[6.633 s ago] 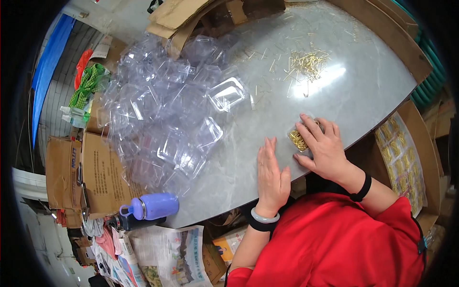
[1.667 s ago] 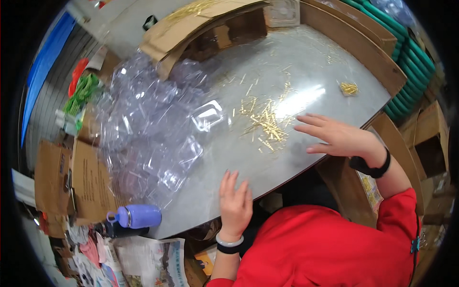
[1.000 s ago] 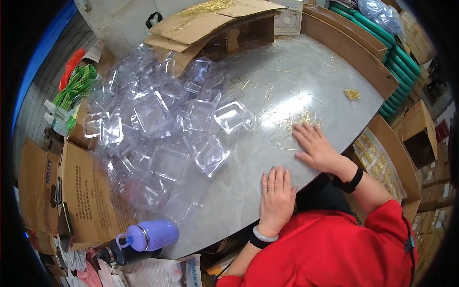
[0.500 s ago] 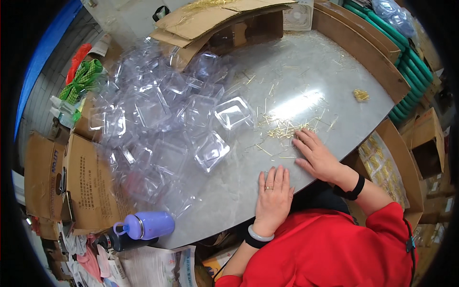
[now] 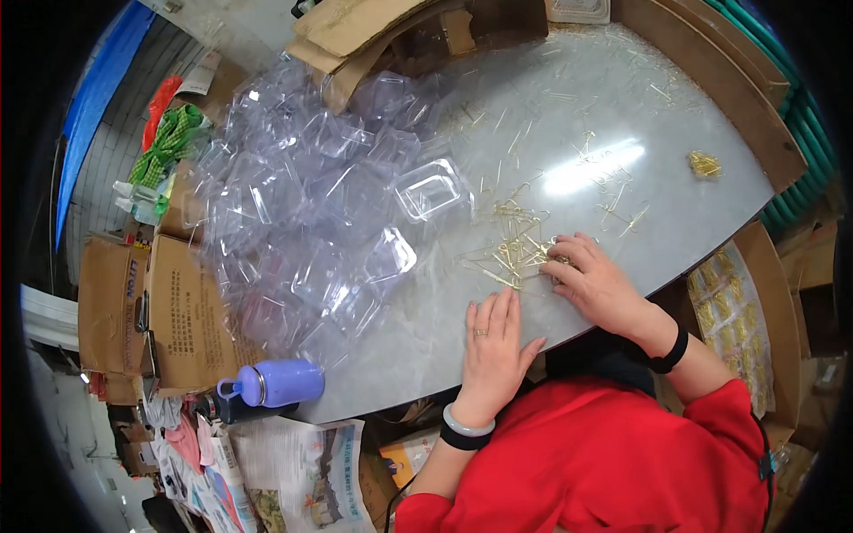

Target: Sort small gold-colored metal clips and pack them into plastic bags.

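Note:
Thin gold wire hooks (image 5: 514, 249) lie in a loose heap on the grey marbled table (image 5: 418, 346). My left hand (image 5: 494, 351), with a ring on one finger, lies palm down at the near side of the heap. Its fingers are stretched out, the tips touching the nearest hooks. To the right of the heap, my right hand (image 5: 597, 286) has its fingers bent over several hooks, with gold wire showing between the fingertips. How many it grips is hidden under the fingers. A small gold bundle (image 5: 705, 164) sits apart at the far right.
Clear plastic containers (image 5: 306, 191) are piled across the table's left half. A purple bottle (image 5: 283, 382) lies at the near left edge beside cardboard boxes (image 5: 191, 311). An open carton (image 5: 751, 320) with packed gold pieces stands at the right. Cardboard strips (image 5: 711, 75) border the far right edge.
My right hand has curled its fingers onto hooks. My left hand has moved slightly left and up to the heap. The heap is more spread toward me, and the view has shifted.

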Action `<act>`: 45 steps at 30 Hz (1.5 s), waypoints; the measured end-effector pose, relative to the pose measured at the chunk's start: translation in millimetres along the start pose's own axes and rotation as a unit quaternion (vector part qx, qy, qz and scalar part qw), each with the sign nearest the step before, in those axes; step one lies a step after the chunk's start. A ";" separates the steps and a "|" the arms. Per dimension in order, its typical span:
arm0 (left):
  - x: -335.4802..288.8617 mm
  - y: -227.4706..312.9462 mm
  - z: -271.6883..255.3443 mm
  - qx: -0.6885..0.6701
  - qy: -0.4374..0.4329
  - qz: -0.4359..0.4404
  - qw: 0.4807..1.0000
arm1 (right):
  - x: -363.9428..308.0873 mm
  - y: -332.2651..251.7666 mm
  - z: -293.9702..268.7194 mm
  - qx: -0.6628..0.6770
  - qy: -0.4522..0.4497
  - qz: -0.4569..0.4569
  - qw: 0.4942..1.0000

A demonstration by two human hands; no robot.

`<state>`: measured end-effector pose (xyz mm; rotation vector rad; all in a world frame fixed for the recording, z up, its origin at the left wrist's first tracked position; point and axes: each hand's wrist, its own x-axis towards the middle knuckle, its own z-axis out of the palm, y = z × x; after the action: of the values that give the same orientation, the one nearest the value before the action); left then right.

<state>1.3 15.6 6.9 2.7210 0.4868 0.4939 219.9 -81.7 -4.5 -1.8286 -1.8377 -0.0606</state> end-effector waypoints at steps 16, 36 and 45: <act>19.1 4.9 13.8 -0.022 0.034 -0.039 0.998 | -11.8 -26.2 -10.9 0.111 0.024 -0.051 0.992; 2.1 -5.2 9.9 -0.223 0.121 -0.100 0.962 | -0.7 -33.5 -35.4 0.025 -0.040 0.132 0.990; -6.3 -16.0 6.7 -0.490 0.092 -0.078 0.863 | 18.8 -71.0 20.0 -0.039 0.036 0.079 0.995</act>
<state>-5.9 25.5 -6.8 1.6498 0.3518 0.7124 147.7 -62.1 9.9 -1.9929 -1.6565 -0.1394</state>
